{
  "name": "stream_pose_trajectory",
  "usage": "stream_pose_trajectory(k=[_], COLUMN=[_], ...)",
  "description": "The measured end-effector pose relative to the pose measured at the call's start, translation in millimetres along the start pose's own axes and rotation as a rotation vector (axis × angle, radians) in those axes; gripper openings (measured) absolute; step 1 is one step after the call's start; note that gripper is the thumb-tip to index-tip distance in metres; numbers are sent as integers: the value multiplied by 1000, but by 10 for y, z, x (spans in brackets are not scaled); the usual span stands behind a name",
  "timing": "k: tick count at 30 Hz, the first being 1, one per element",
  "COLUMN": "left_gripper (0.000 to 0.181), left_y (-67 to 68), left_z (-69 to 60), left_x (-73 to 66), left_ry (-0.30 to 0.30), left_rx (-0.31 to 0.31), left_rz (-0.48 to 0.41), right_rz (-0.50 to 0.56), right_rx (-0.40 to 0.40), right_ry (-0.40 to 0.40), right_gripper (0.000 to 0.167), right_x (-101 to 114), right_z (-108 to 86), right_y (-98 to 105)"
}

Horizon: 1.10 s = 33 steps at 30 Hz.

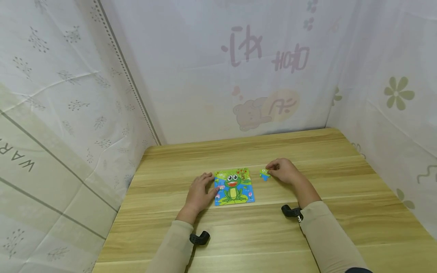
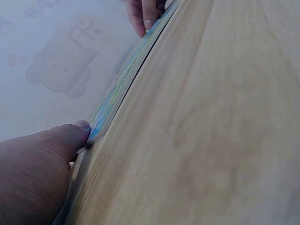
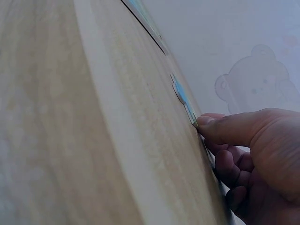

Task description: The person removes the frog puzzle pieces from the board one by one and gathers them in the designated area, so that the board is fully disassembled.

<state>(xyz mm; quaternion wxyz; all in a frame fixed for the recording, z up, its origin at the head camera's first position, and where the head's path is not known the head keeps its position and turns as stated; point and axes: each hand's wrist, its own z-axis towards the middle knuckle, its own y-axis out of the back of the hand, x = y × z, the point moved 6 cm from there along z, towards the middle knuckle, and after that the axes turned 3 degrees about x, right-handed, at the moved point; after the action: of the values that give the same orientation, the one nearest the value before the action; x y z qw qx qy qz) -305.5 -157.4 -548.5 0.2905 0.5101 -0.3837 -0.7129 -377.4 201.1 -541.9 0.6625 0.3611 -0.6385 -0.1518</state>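
On a wooden table (image 1: 239,231), a square frog puzzle (image 1: 233,194) is touched along its left edge by the left hand (image 1: 199,194), fingers loosely extended. Just to its right, a small puzzle piece (image 1: 264,176) is pinched by the right hand (image 1: 284,170). Beyond, bear-printed cloth (image 1: 191,83) is hung.

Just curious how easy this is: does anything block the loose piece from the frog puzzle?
Nothing visible does: only bare table lies between the loose piece, pinched in the right hand, and the frog puzzle. The left hand touches the puzzle's opposite side.
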Motion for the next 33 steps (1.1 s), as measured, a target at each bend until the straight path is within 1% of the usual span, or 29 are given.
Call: stream_pose_trajectory(k=[3, 10, 14, 21, 26, 33], left_gripper=[58, 57, 59, 58, 59, 57], left_y=[-9, -7, -26, -40, -24, 6], left_z=[2, -8, -18, -16, -14, -4], left_x=[9, -7, 10, 17, 13, -1], left_ry=[9, 6, 16, 7, 18, 19], left_rx=[10, 19, 24, 14, 22, 15], left_rz=[6, 3, 3, 12, 1, -11], right_rz=[4, 14, 20, 27, 30, 35], right_rx=[4, 5, 8, 1, -6, -16], right_ry=[-1, 0, -2, -6, 7, 24], right_gripper=[13, 14, 15, 16, 19, 18], right_x=[1, -8, -5, 15, 84, 238], right_z=[-9, -9, -27, -30, -6, 27], right_y=[-2, -8, -14, -16, -12, -40])
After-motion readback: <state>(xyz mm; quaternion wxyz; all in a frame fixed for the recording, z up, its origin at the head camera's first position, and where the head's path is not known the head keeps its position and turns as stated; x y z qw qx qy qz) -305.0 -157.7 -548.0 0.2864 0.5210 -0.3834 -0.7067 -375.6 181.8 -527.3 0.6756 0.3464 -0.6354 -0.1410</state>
